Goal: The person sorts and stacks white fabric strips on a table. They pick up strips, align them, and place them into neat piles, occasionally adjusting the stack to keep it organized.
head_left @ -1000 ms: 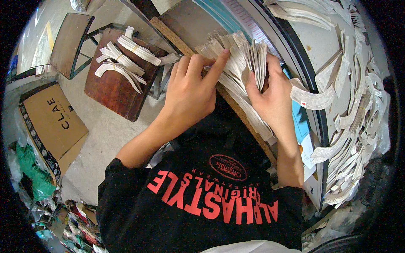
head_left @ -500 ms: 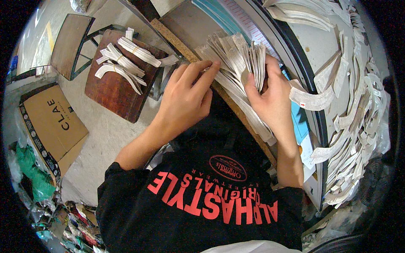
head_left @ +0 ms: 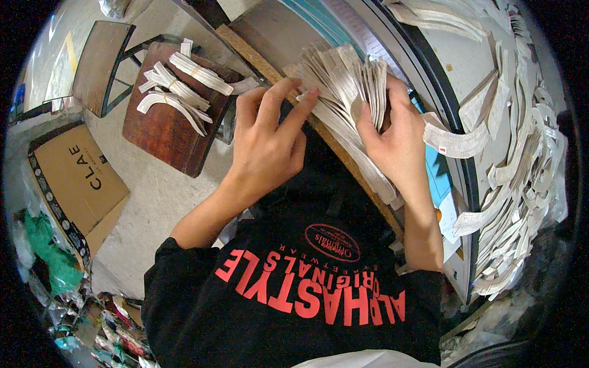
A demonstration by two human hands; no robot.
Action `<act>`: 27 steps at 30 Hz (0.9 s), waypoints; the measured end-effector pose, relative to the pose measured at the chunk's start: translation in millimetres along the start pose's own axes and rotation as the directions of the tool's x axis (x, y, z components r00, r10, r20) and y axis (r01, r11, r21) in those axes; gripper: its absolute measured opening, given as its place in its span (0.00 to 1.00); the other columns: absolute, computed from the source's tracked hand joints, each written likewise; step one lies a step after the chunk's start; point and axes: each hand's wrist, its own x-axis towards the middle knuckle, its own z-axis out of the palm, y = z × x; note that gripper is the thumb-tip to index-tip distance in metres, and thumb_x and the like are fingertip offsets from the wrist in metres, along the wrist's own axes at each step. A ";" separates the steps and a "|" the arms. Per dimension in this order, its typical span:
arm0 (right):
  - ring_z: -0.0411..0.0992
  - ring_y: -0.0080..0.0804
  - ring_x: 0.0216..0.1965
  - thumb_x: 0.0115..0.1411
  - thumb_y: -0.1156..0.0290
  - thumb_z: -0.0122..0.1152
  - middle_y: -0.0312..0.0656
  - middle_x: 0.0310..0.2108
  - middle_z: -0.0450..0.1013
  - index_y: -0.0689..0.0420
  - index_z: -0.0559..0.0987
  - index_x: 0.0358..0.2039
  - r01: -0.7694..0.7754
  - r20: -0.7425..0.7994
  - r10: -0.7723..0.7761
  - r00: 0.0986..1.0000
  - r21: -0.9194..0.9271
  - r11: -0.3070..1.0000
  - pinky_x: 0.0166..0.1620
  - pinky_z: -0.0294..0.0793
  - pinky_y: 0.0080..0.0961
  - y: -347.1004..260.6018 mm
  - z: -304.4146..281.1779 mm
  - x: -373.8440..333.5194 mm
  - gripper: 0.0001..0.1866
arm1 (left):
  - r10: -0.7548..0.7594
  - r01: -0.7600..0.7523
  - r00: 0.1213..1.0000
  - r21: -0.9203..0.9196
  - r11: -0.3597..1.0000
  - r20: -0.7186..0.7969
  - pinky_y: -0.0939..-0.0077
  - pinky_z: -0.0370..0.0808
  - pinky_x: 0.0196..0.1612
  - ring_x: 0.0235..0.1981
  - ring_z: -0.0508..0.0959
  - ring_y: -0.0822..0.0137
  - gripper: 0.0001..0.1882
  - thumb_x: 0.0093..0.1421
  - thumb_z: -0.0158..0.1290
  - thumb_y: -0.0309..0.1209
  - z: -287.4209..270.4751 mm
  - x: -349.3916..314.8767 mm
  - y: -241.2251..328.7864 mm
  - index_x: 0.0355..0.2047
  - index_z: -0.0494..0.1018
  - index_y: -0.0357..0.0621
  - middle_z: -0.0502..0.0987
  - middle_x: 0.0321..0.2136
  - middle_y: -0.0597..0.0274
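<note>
A fanned stack of off-white curved strips [head_left: 334, 76], perhaps fabric or card, stands over the edge of a table. My right hand [head_left: 399, 132] is closed round its right side, the thumb on the near face and the fingers behind. My left hand [head_left: 270, 129] is at the stack's left edge with its fingers apart. Its index fingertip is close to the strip ends; I cannot tell if it touches them. More long strips [head_left: 356, 147] slope down under the stack along the brown table edge [head_left: 254, 58].
On the left, a wooden stool [head_left: 162, 138] bears several banded bundles of white strips [head_left: 178, 95]. A chair back [head_left: 101, 67] and a cardboard box [head_left: 83, 184] are further left. To the right, past a black curved edge [head_left: 451, 101], many loose strips [head_left: 521, 184] lie heaped.
My left hand's fingers have spread further apart and lifted slightly at the strips' left edge. The right hand keeps its hold on the stack, nearly still.
</note>
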 end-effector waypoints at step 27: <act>0.84 0.37 0.35 0.66 0.77 0.64 0.53 0.36 0.81 0.63 0.75 0.57 -0.115 0.049 0.115 0.992 -0.003 0.993 0.40 0.81 0.33 -8.7 -3.7 3.0 0.20 | -0.003 0.005 0.994 -0.013 1.000 0.111 0.55 0.74 0.56 0.50 0.73 0.49 0.42 0.51 0.60 0.23 4.7 1.8 10.2 0.68 0.75 0.67 0.74 0.58 0.55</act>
